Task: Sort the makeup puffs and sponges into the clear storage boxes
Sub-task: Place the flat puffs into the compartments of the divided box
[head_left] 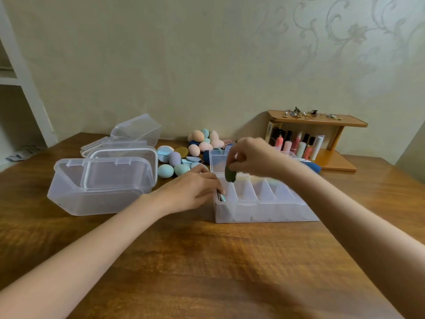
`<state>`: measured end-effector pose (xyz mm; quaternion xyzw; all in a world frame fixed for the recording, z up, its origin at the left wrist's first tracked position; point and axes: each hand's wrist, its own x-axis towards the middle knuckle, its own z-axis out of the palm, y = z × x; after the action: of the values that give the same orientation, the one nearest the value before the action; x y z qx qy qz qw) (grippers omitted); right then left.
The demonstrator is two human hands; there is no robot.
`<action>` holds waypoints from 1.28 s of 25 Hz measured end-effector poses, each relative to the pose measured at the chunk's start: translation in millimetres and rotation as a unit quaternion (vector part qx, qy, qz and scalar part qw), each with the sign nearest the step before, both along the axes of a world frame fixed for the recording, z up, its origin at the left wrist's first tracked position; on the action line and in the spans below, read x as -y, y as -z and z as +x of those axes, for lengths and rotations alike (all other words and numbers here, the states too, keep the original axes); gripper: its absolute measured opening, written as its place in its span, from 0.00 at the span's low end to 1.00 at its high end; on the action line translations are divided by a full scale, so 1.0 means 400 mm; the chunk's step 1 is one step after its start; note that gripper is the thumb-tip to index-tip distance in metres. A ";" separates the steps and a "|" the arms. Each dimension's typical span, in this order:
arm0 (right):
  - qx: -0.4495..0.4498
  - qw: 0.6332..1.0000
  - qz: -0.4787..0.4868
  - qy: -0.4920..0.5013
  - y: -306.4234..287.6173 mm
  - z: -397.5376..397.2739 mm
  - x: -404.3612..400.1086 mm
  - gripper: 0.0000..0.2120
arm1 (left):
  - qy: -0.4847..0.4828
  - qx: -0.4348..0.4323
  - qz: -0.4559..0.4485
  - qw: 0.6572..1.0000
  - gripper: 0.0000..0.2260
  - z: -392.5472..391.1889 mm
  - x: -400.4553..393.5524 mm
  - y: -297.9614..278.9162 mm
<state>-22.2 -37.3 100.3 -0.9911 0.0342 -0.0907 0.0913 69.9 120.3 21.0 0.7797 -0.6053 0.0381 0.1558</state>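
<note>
So closest to the camera it's just bare wooden table (207, 261), loads of free room there. Then the divided clear box (264, 203), lid up, sitting near the middle. Left hand (190, 192) rests at its left end, fingers curled down onto a light blue puff (222, 197) standing on edge in the first slot, looks like it's holding it in place. Right hand (255, 157) hovers above, pinching a dark green sponge (230, 174) by its top, right over that same left end. I'd say the step is dropping the green one in; next move needs a straight lower past the dividers without bumping the left fingers. Big empty clear box (101, 187) sits off left, the loose sponge pile (195, 148) behind, cosmetics shelf (322, 139) back right.
</note>
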 end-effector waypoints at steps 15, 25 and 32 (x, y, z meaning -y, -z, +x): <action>0.000 0.999 0.046 0.025 0.125 -0.049 -0.039 0.13 | -0.154 -0.059 0.196 0.967 0.11 -0.056 0.117 -0.104; 0.040 0.998 0.038 0.021 0.136 -0.049 -0.049 0.12 | -0.143 -0.056 0.132 0.979 0.06 -0.051 0.123 -0.087; 0.022 0.997 0.068 0.024 0.137 -0.057 -0.017 0.10 | -0.051 -0.095 0.097 0.989 0.09 -0.026 0.091 -0.103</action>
<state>-45.1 -30.5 45.4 -0.9792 0.0625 -0.1118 0.1573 59.5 83.8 62.4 0.8211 -0.5478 -0.0876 0.1340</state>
